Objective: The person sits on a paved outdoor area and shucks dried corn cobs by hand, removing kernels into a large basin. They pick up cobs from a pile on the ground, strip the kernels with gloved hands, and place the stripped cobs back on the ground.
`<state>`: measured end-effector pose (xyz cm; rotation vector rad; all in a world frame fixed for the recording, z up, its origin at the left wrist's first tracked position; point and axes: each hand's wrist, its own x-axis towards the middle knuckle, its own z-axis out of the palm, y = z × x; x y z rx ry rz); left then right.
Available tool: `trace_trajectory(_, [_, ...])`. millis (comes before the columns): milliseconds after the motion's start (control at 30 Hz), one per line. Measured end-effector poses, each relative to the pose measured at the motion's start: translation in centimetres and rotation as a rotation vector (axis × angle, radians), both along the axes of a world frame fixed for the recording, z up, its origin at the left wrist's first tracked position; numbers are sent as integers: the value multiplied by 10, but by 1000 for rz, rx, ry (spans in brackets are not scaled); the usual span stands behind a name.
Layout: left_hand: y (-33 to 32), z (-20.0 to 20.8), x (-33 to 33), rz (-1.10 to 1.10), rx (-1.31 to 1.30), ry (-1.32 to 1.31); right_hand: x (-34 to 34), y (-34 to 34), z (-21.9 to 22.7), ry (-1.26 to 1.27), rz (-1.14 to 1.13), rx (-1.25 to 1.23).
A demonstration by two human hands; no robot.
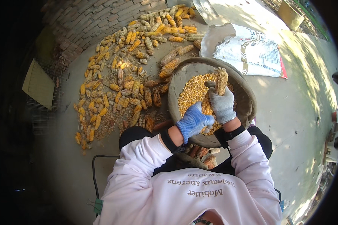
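Observation:
My right hand (pixel 222 105), in a pale grey glove, is closed around a pale, mostly bare corn cob (pixel 221 80) that sticks up past the fingers. Just left of it, my left hand (pixel 193 120) wears a blue glove and grips an ear of corn (pixel 206 108); only its yellow kernels show between the two hands. Both hands are over a round, brown-grey basin (pixel 184 68) between my knees. Loose yellow kernels (pixel 191 90) cover much of its bottom.
A wide heap of corn ears (pixel 120 82) spreads on the concrete floor to the left, up to a brick wall (pixel 86 22). Behind the basin lies a crumpled white sack (pixel 257 54). Stripped cobs (pixel 208 159) lie below the basin. A wire rack (pixel 56 82) stands far left.

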<state>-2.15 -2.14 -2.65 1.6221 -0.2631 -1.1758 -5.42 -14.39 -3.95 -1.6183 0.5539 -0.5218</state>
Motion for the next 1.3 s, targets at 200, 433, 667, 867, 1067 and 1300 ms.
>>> trace_trajectory(200, [-2,-3,22,6,8,-2,11,-17,-11,-10,-8,602])
trace_trajectory(433, [-17,-11,14,-287,266,-504,9,-16,-10,201,-115,363])
trace_trajectory(667, [7,-10,39,-86,-274,487,-10,-34,5,-174,350,1001])
trace_trajectory(867, [-9,0,19,-270,297,-705,-10,-25,7,48,69,519])
trace_trajectory(1067, [-20,-4,3,-270,411,-783,-6,-14,5,15,-38,344])
trace_trajectory(1300, [-11,-16,0,-43,-99,-165,-6,-15,-3,17,33,381])
